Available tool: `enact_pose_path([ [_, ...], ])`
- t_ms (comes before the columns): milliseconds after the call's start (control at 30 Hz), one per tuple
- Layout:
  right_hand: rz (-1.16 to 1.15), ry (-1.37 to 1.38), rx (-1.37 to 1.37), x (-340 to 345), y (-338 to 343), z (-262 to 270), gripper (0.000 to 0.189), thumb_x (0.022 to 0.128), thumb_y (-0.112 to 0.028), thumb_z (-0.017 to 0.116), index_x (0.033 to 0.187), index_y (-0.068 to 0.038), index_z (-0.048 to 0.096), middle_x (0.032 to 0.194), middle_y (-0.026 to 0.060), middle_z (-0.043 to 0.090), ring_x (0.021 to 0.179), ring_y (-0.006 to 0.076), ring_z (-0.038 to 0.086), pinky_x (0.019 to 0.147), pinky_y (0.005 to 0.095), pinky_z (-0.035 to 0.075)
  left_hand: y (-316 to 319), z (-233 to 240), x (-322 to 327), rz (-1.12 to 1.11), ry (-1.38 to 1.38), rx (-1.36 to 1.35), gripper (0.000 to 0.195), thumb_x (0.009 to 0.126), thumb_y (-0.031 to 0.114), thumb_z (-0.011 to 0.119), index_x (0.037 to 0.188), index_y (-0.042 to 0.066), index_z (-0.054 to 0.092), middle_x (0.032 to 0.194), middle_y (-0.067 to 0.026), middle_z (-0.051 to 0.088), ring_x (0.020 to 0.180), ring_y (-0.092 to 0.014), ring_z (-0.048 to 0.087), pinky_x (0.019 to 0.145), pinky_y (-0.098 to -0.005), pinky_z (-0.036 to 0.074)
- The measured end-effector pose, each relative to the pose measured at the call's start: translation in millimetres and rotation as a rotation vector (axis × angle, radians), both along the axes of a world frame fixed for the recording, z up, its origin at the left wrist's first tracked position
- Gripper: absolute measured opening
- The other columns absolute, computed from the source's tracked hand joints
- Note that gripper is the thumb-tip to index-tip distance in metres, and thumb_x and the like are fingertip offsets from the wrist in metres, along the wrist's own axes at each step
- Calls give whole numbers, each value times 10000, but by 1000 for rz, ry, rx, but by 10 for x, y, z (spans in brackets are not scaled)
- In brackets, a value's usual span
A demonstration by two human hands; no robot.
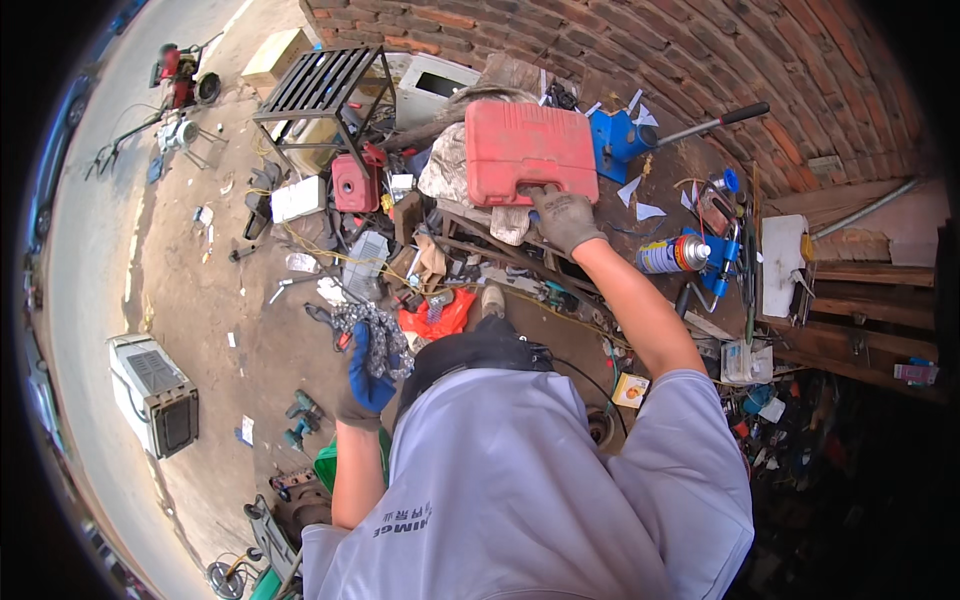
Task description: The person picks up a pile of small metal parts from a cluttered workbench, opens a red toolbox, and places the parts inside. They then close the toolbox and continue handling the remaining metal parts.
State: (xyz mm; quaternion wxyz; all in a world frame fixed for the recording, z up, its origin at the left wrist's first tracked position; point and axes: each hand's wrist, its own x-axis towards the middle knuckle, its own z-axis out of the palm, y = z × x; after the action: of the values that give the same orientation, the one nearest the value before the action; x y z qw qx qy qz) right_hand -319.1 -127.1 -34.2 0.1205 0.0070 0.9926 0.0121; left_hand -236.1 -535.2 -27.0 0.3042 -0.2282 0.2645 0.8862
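A red plastic tool case (531,146) rests on the cluttered bench, its handle side towards me. My right hand (566,217), in a grey work glove, has its fingers hooked at the case's handle opening. My left hand (364,379), in a grey glove with a blue palm, hangs low beside my waist with nothing visible in it. Right of the case stands a blue metal tool with a long black-gripped lever (705,127). A spray can (673,253) lies on its side nearer my right forearm. Beneath the case's left side is a dirty cloth (448,165).
A slatted metal stand (326,86) and a smaller red container (355,182) are at the left. Below are a red plastic bag (439,316) and a yellow cord. A cordless drill (301,416) and a white appliance (154,394) lie on the ground. A brick wall (675,52) rises behind.
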Motion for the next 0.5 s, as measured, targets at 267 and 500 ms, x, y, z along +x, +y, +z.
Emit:
enact_pose_path([
  [267, 136, -60, 129, -411, 91, 433, 362, 855, -280, 615, 1189, -141, 615, 946, 159, 716, 916, 283, 714, 729, 439, 567, -103, -67, 24, 49, -30, -21, 339, 1049, 363, 474, 1259, 144, 623, 1152, -36, 696, 1017, -218, 669, 815, -398, 568],
  [500, -113, -46, -228, -1310, 469, 1613, 341, 805, -296, 614, 967, -9, 700, 831, 140, 736, 748, 259, 720, 733, 344, 559, -183, -72, 95, 69, 17, -31, 331, 1049, 369, 470, 1233, 149, 637, 1140, -36, 700, 1004, -217, 677, 816, -405, 574],
])
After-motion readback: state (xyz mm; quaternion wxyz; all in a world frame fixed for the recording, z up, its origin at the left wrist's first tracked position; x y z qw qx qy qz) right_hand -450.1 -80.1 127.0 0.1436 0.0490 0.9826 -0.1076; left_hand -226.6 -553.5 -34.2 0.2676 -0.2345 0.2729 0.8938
